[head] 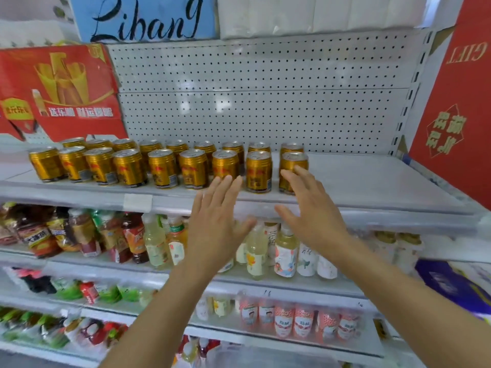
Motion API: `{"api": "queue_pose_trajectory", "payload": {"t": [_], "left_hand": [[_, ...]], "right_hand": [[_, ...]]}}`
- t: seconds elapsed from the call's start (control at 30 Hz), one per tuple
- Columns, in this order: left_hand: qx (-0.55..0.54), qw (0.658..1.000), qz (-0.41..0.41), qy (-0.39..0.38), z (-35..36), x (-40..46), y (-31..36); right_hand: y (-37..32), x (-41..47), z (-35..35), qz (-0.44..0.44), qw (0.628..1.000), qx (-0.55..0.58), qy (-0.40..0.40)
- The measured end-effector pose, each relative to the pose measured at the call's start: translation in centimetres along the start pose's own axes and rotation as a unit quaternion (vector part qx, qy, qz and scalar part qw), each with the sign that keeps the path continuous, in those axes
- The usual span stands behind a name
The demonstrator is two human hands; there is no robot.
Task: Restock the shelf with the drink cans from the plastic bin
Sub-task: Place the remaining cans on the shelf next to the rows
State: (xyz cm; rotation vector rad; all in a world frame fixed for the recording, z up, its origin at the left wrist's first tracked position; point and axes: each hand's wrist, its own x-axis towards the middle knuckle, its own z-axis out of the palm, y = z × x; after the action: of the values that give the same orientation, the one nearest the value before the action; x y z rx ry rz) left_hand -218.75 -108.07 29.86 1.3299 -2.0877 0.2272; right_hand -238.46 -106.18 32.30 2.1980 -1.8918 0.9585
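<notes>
Eighteen gold cans [194,168] counted on shelf [372,181], two rows. Left hand [215,224], right hand [310,213]: fingers spread, nothing held.

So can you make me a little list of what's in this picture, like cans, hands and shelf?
cans: gold drink cans standing in two rows on the shelf
shelf: white shelf, right part bare
left hand: left hand open, holding nothing
right hand: right hand open, in front of the rightmost can
below: bottled drinks
</notes>
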Motion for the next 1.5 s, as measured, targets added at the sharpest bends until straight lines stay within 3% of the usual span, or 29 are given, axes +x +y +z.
{"api": "queue_pose_trajectory", "payload": {"t": [0.27, 0.5, 0.7, 1.1, 1.5], "left_hand": [[0.012, 1.000, 0.013, -0.001, -3.4, -15.7, -11.8], [0.033, 0.995, -0.053, -0.077, -5.4, -27.5, -24.0], [0.064, 0.977, -0.152, -0.138, -3.0, -34.1, -33.7], [0.079, 0.892, -0.363, -0.256, 10.5, -46.7, -55.9], [-0.039, 0.792, -0.515, -0.326, 31.7, -61.3, -70.9]], "right_hand": [[-13.6, -11.6, 11.4, -0.058, 0.995, 0.057, 0.050], [-24.5, -17.8, 23.3, -0.015, 0.989, 0.136, -0.060], [-29.7, -17.7, 34.9, -0.043, 0.970, 0.167, -0.172], [-33.4, -17.4, 65.3, -0.138, 0.909, 0.119, -0.375], [-31.0, -22.9, 93.9, -0.106, 0.836, 0.050, -0.536]]}}
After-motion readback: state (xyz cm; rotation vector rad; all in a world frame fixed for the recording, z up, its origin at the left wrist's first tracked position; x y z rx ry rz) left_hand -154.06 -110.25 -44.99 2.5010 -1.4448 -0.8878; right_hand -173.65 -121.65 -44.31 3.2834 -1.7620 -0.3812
